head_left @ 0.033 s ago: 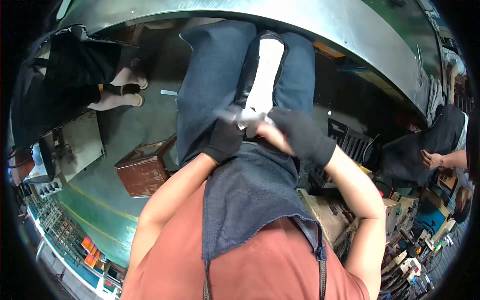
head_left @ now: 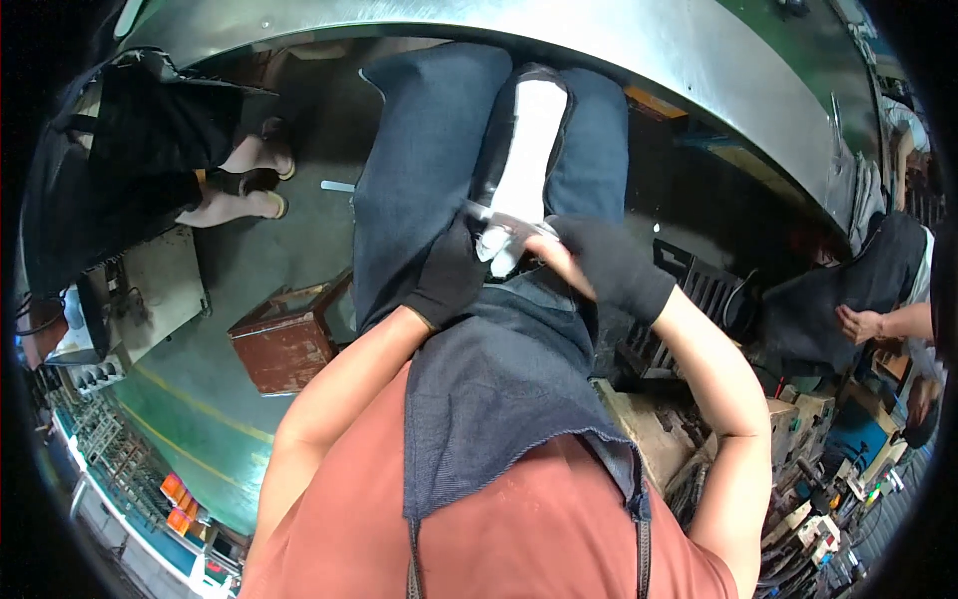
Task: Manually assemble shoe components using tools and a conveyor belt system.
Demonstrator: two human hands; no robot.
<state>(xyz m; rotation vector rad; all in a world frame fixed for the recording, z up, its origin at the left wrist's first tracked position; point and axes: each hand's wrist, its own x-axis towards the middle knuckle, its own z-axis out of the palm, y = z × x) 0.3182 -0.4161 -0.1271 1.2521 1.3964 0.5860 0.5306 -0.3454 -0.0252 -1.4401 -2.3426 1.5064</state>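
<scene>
A black shoe [head_left: 531,150] lies bottom up between my thighs, its long white underside facing me and its toe end pointing away. My left hand [head_left: 451,270], in a black fingerless glove, is closed against the near left side of the shoe; its fingertips are mostly hidden. My right hand [head_left: 611,265], gloved the same way, is closed at the near end. From its fingers a narrow grey strip-like tool [head_left: 507,221], smeared by motion, crosses the white underside; its kind cannot be made out. White pieces [head_left: 501,255] show just below the tool.
A dark blue apron [head_left: 429,150] covers my legs. Ahead runs a metal bench edge [head_left: 599,40]. A worn reddish-brown wooden box [head_left: 284,339] stands on the floor at left. One person [head_left: 150,140] is at far left, another's hand [head_left: 860,324] at right. A black slatted crate [head_left: 689,299] stands beside me.
The grey tool and my right-hand fingers have shifted slightly, exposing more of the white near end. My left hand has moved only a little.
</scene>
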